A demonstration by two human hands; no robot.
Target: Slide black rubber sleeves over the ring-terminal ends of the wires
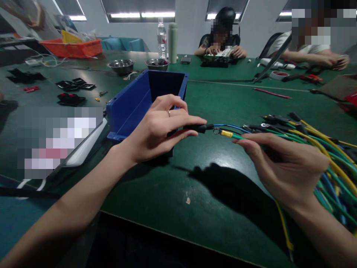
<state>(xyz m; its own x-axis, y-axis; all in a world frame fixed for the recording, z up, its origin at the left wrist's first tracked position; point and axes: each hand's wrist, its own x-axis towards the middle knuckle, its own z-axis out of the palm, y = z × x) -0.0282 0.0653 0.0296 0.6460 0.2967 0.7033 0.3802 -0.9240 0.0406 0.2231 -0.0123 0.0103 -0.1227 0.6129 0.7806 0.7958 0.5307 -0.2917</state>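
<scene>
Near: table (173, 212), green-topped, its front edge in view. Above it, right hand (281, 167): a green wire (237, 137) is pinched between the thumb and forefinger fingers, just behind its yellow-sleeved ring terminal (225, 133), which is pointed left.

To the left of it, left hand (160, 124), with one ring worn: a black-sleeved cable end (202, 128) is gripped between thumb and forefinger, with a thin blue wire (227, 125) led off to the right. The ring terminal is held near the cable end; whether the two touch cannot be told.

Near right, beside and behind the right hand: wire bundle (338, 158), in green, yellow and blue, heaped loosely.

Middle: blue plastic bin (129, 102), partly hidden by the left hand; to its left, black parts (69, 86) are scattered; to the right, a slim red rod (272, 93) is laid.

Far: two steel bowls (121, 67), clear bottle (161, 41), pale green flask (172, 42), orange basket (72, 49) at left. Two co-workers are seated at the right.
</scene>
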